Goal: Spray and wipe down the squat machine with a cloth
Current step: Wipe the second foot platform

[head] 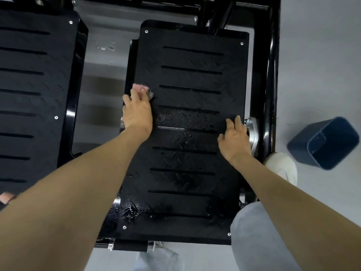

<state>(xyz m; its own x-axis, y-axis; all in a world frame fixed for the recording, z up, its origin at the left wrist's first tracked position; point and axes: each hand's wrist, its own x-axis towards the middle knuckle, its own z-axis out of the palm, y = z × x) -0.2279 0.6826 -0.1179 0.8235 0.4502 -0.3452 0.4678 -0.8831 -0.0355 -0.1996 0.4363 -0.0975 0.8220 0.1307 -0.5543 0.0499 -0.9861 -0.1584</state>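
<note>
- A view from above of a squat machine's black footplate [191, 79]. It is ridged with a tread pattern, cut by narrow crosswise slots and screwed down at the corners.
- The cloth [145, 90], pinkish with a checked part, sits at the plate's left edge, about halfway up. It is bunched under the left hand [137, 114], whose fingers curl over it and clamp it against the metal.
- The right hand [234, 139] rests on the plate's right edge and holds nothing. Its fingers are relaxed and slightly apart, just beside a silver fitting [253, 132].
- The cloth looks soft, light and limp. It will likely crumple rather than slide flat, so a gathered handful pressed under the palm seems the best hold.
- The plate looks rigid and heavy, and fixed to the machine. Its tread and slots could snag the fabric and trap liquid.
- Wet patches [132, 211] shine on the near and middle parts of the plate, so it is probably slippery there. The far part looks dry.
- A second footplate [29, 75] lies apart to the left. The grey floor [316, 55] between the two carries a few droplets [109, 47].
- A black frame [271, 75] runs along the right side.
- On the floor to the right stands a blue bin [322, 143], near a white shoe [281, 165].
- No spray bottle is in view.
</note>
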